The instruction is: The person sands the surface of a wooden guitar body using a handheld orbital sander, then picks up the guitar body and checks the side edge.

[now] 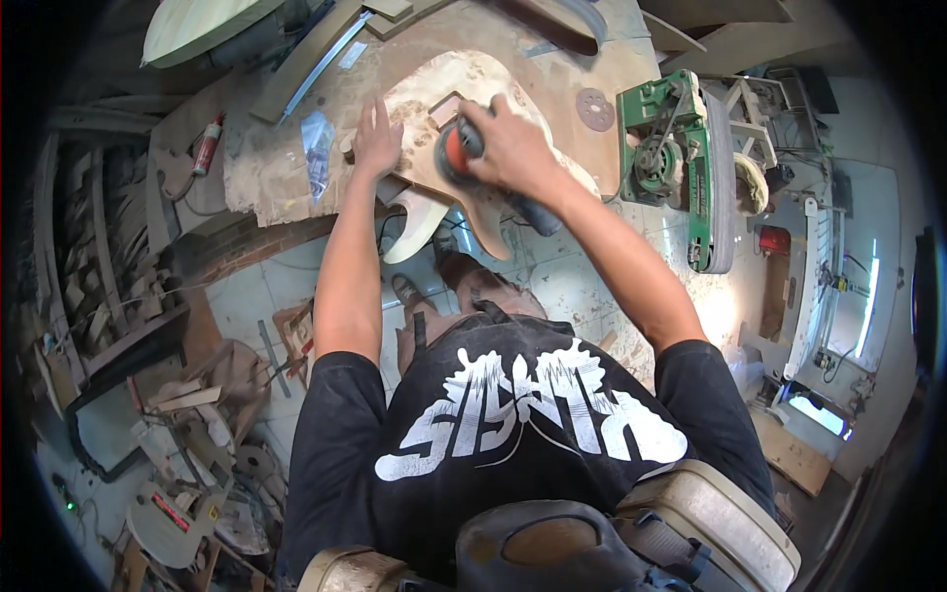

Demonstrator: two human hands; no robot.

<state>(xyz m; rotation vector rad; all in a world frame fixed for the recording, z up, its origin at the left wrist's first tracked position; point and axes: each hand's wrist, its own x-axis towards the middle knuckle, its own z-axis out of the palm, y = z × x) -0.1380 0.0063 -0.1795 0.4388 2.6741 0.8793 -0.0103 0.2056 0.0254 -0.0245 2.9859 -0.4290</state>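
A pale wooden guitar body (419,91) with cut-out cavities lies flat on the workbench, its two horns jutting past the near edge. My right hand (513,143) is wrapped around an orbital sander (457,153), dark with a red-orange band, which rests on the body's face by a cavity. A dark canister (534,214) hangs behind the sander, below my wrist. My left hand (377,143) lies on the left edge of the body with its fingers stretched out.
Right of the body stands a green belt sander (681,168). A round sanding disc (595,110) lies beside it on the workbench (261,178). To the left are a clear plastic bag (317,153) and a red bottle (207,148). Wood strips (314,61) lie at the back.
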